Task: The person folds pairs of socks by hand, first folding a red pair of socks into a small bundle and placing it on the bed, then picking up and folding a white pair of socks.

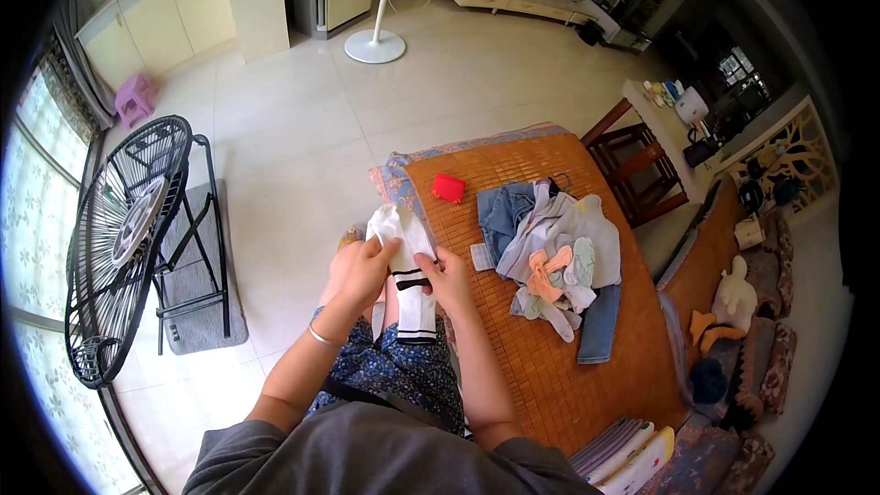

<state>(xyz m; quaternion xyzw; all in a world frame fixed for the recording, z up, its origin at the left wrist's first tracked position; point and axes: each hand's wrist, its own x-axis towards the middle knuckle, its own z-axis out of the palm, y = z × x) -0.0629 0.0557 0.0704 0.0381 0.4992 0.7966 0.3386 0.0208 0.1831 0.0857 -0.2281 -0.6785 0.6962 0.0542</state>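
Observation:
A pair of white socks [411,252] with black stripes hangs in front of my lap, the striped cuffs towards me. My left hand [368,268], with a bracelet on its wrist, is closed on the left side of the socks, thumb on top. On the other side, my right hand [445,280] pinches them near the black bands. To the right, a pile of clothes [577,234] lies on the woven mat [541,394], with jeans [600,325] beneath lighter garments and peach socks [548,273] on top. A small red object [448,188] rests near the mat's far edge.
On the left stand a black round-backed chair [128,238] and a grey rug [206,312]. A white fan [376,44] is ahead on the tiled floor. Folded cloths [632,458] lie at the mat's near edge; a wooden chair [637,165] and soft toys [733,298] are farther right.

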